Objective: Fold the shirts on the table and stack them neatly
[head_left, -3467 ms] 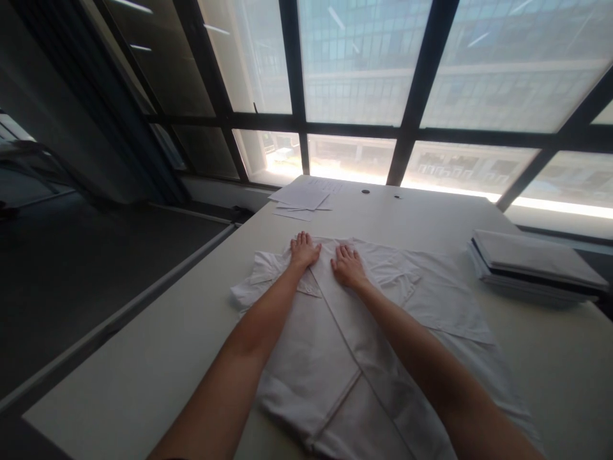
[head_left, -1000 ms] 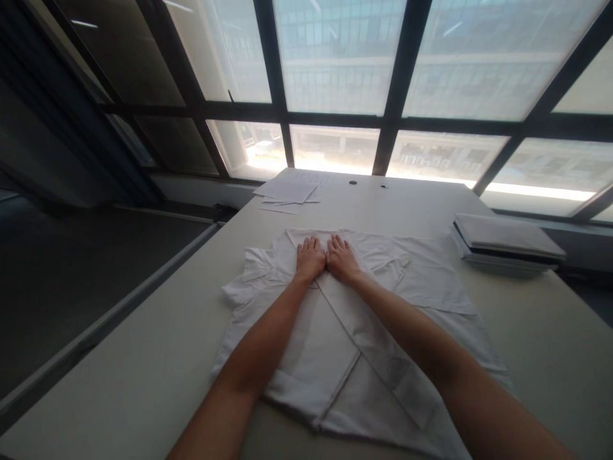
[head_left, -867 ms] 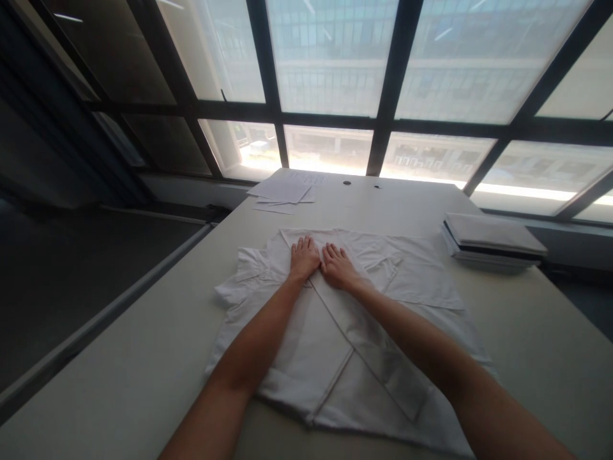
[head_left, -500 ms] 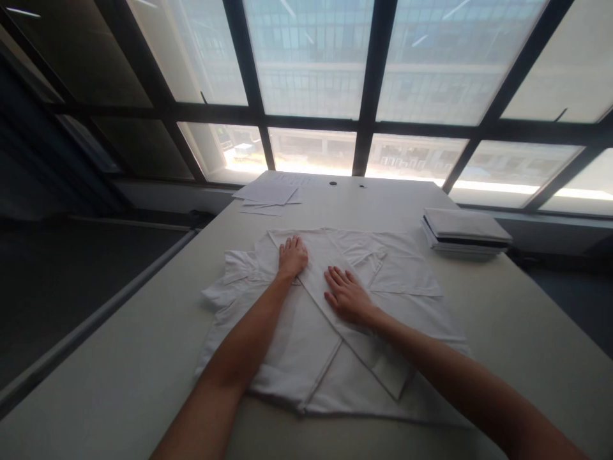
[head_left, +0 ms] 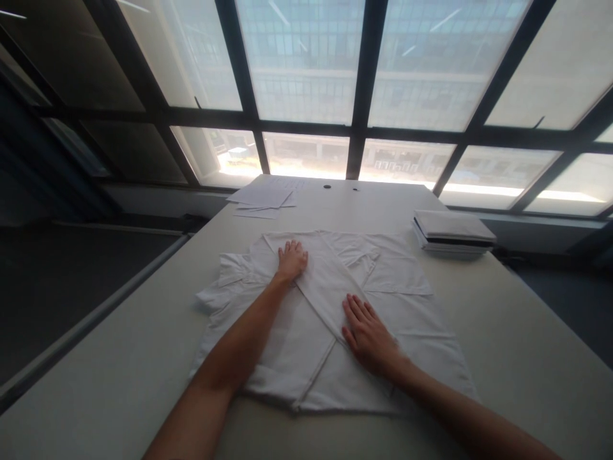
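Note:
A white garment, seemingly a shirt (head_left: 282, 338), lies spread on the white table, with one sleeve (head_left: 320, 281) folded diagonally across its body. My left hand (head_left: 292, 260) rests flat near the upper end of that folded strip, fingers spread. Lower down the same strip, my right hand (head_left: 371, 335) lies flat with its fingers stretched out, hiding the strip's lower end. Neither hand grips the cloth. Bunched fabric (head_left: 234, 275) sticks out at the garment's left side, and creases (head_left: 364, 257) show at its upper right.
On the table (head_left: 143, 332), a stack of folded cloth (head_left: 453, 231) with a dark layer stands at the right. Loose paper sheets (head_left: 263, 195) lie at the far left. Behind the far edge rise large framed windows (head_left: 306, 64).
My right hand has slid down and to the right along the folded strip. The left hand stays at the strip's upper end. The view has shifted slightly.

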Demonstrator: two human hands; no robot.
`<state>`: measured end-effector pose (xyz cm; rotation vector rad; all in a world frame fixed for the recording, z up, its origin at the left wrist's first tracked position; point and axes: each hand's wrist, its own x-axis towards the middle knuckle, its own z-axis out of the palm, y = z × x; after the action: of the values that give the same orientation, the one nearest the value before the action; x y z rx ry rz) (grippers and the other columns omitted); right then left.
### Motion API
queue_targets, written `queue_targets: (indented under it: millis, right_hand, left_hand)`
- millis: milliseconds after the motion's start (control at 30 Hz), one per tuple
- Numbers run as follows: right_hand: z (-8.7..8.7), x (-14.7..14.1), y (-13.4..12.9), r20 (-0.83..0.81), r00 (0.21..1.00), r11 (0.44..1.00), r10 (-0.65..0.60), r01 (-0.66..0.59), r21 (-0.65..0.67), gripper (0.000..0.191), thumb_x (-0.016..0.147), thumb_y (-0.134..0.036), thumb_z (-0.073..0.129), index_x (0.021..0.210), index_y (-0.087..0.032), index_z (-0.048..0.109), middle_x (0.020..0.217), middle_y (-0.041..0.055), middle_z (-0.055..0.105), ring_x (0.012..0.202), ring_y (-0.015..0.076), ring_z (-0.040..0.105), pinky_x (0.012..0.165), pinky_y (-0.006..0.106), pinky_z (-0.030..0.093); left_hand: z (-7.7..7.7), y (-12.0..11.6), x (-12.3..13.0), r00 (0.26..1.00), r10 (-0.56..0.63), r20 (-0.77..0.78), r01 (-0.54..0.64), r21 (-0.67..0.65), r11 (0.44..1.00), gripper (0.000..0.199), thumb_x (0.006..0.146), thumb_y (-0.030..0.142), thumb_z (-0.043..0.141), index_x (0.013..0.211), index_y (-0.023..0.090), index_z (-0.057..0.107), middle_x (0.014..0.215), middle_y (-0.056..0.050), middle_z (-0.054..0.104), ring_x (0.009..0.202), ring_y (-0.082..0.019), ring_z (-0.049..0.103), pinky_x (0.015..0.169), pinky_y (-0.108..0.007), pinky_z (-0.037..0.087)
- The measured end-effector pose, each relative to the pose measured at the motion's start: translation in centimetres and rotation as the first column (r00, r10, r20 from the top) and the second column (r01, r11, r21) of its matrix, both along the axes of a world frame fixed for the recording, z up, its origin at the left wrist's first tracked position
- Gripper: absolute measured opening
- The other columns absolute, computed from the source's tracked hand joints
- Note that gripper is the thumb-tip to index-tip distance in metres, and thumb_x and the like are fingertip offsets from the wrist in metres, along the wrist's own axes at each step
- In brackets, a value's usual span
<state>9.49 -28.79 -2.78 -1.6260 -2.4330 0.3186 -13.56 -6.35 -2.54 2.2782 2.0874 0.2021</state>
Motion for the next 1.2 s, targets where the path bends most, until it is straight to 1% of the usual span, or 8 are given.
queue_targets:
  millis: [133, 233, 467, 633, 800, 900, 1067, 1200]
  right_hand:
    - [0.2, -0.1, 0.2, -0.002, 1.0, 1.0, -0.008, 0.008, -0.007, 0.065, 0.1, -0.04, 0.036, 0.159, -0.014, 0.028, 0.166, 0.0073, 0.017, 0.154, 0.0199, 0.011, 0.126, 0.041, 0.013]
    - [0.2, -0.2, 0.2, -0.002, 1.0, 1.0, -0.003, 0.003, -0.002, 0.065, 0.1, -0.04, 0.037, 0.159, -0.013, 0.03, 0.166, 0.0075, 0.017, 0.155, 0.0202, 0.011, 0.126, 0.04, 0.013]
    - [-0.1, 0.3, -0.1, 0.014, 0.992, 0.993, -0.121, 0.121, 0.006, 0.067, 0.101, -0.047, 0.037, 0.158, -0.013, 0.032, 0.165, 0.0109, 0.019, 0.155, 0.0242, 0.01, 0.126, 0.046, 0.01]
    - [-0.7, 4.9, 2.2, 0.033, 0.958, 0.958, -0.284, 0.285, -0.029, 0.058, 0.104, -0.038, 0.029, 0.156, -0.013, 0.035, 0.165, 0.0123, 0.022, 0.154, 0.0259, 0.013, 0.123, 0.051, 0.014]
    - [-1.1, 7.7, 4.0, -0.128, 0.914, 0.921, -0.386, 0.389, -0.002, 0.056, 0.104, -0.029, 0.021, 0.151, -0.011, 0.045, 0.159, 0.0132, 0.038, 0.151, 0.0222, 0.027, 0.122, 0.045, 0.022]
    - [-0.7, 6.3, 3.2, -0.142, 0.934, 0.939, -0.328, 0.339, 0.063, 0.055, 0.103, -0.028, 0.025, 0.151, -0.01, 0.044, 0.16, 0.0145, 0.036, 0.152, 0.0237, 0.024, 0.122, 0.048, 0.02]
    - [0.4, 3.0, 1.3, -0.028, 1.0, 0.998, 0.006, -0.004, 0.066, 0.058, 0.102, -0.033, 0.036, 0.157, -0.014, 0.035, 0.165, 0.0105, 0.023, 0.154, 0.0225, 0.014, 0.124, 0.048, 0.016]
    - [0.4, 2.2, 1.0, 0.057, 0.997, 0.998, -0.056, 0.056, -0.014, 0.063, 0.102, -0.042, 0.039, 0.158, -0.013, 0.031, 0.165, 0.011, 0.021, 0.154, 0.0274, 0.015, 0.123, 0.054, 0.015]
  left_hand:
    - [0.1, -2.2, 3.9, 0.959, -0.281, 0.026, 0.282, -0.102, 0.954, 0.063, 0.103, 0.049, 0.031, 0.156, 0.016, 0.033, 0.166, -0.014, 0.023, 0.155, -0.031, 0.011, 0.121, -0.057, 0.016]
    - [-0.6, -3.9, 6.2, 0.91, -0.411, 0.053, 0.414, -0.072, 0.907, 0.064, 0.103, 0.053, 0.029, 0.158, 0.019, 0.03, 0.167, -0.012, 0.021, 0.155, -0.027, 0.012, 0.123, -0.053, 0.013]
    - [-1.2, -4.4, 6.2, 0.898, -0.44, 0.022, 0.44, -0.032, 0.897, 0.066, 0.102, 0.054, 0.03, 0.157, 0.018, 0.032, 0.167, -0.011, 0.021, 0.155, -0.026, 0.015, 0.124, -0.051, 0.012]
    - [-0.9, -4.4, 6.1, 0.89, -0.455, 0.026, 0.456, -0.038, 0.889, 0.067, 0.102, 0.054, 0.029, 0.157, 0.016, 0.031, 0.167, -0.011, 0.021, 0.154, -0.028, 0.016, 0.123, -0.053, 0.014]
    - [-0.9, -4.5, 6.2, 0.891, -0.454, 0.032, 0.455, -0.045, 0.889, 0.067, 0.102, 0.053, 0.03, 0.157, 0.016, 0.032, 0.167, -0.011, 0.022, 0.154, -0.028, 0.016, 0.123, -0.054, 0.015]
    - [-0.9, -4.5, 6.2, 0.891, -0.453, 0.03, 0.454, -0.039, 0.89, 0.067, 0.102, 0.053, 0.029, 0.157, 0.016, 0.032, 0.166, -0.011, 0.022, 0.154, -0.028, 0.016, 0.124, -0.053, 0.014]
    - [-0.9, -4.5, 6.2, 0.893, -0.449, 0.019, 0.449, -0.03, 0.893, 0.067, 0.102, 0.053, 0.029, 0.157, 0.015, 0.032, 0.166, -0.011, 0.022, 0.154, -0.028, 0.016, 0.124, -0.053, 0.015]
    - [-0.9, -4.5, 6.2, 0.893, -0.449, 0.012, 0.449, -0.02, 0.893, 0.066, 0.102, 0.053, 0.03, 0.157, 0.016, 0.033, 0.166, -0.012, 0.024, 0.154, -0.028, 0.018, 0.124, -0.052, 0.016]
